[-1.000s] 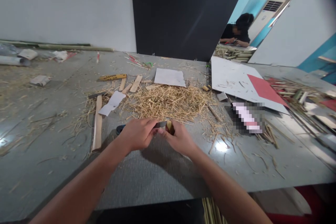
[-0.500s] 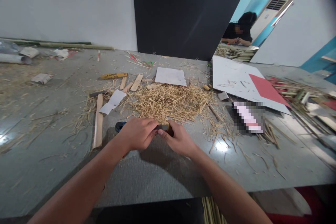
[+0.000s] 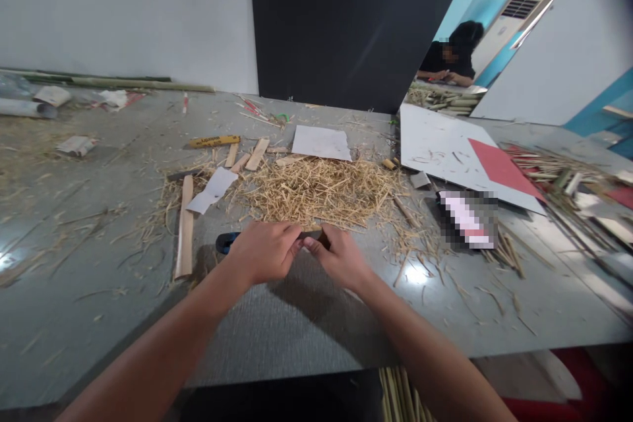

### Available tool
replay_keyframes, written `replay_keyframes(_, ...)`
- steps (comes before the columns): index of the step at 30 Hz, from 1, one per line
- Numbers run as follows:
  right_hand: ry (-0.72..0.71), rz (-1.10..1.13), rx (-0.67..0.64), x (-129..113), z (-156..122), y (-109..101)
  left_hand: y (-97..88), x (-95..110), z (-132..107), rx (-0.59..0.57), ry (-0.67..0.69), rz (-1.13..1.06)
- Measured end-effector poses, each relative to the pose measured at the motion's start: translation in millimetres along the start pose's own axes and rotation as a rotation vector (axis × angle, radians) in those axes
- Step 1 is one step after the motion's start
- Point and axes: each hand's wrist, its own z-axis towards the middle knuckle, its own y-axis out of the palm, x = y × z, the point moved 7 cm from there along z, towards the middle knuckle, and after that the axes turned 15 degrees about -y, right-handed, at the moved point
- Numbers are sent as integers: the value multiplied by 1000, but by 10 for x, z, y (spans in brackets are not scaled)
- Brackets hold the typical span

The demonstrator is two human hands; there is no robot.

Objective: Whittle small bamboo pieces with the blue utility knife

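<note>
My left hand (image 3: 267, 250) is closed round what looks like a utility knife (image 3: 226, 242), its dark, blue-edged handle end sticking out to the left past the wrist. Opposite it, my right hand (image 3: 341, 254) grips a small brownish piece of bamboo (image 3: 324, 237), mostly covered by the fingers. Both thumbs meet at a dark flat edge between the hands; whether this is blade or bamboo, I cannot tell. Just beyond the fingers lies a heap of thin straw-coloured shavings (image 3: 321, 191).
Left of the hands lie a long bamboo slat (image 3: 184, 231) and a torn paper piece (image 3: 212, 190). Behind are a yellow marked strip (image 3: 215, 141) and a white sheet (image 3: 321, 142). To the right rest a blurred-out device (image 3: 467, 221) and a white board (image 3: 440, 151). Another person (image 3: 452, 56) sits far back.
My left hand has shifted slightly right and its knuckles have turned a little, baring more of the handle end. The bamboo piece has tilted, so less of its yellowish side shows.
</note>
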Motion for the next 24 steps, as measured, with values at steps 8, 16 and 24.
replay_keyframes(8, 58, -27, 60, 44, -7, -3, -227, -546, 69, 202, -391, -28)
replay_keyframes(16, -60, 174, 81, -63, 18, 49, -70, -317, 54, 193, -69, -97)
replay_keyframes(24, -122, 498, 51, -86, 30, 118, -3, -175, 36, 133, -27, -93)
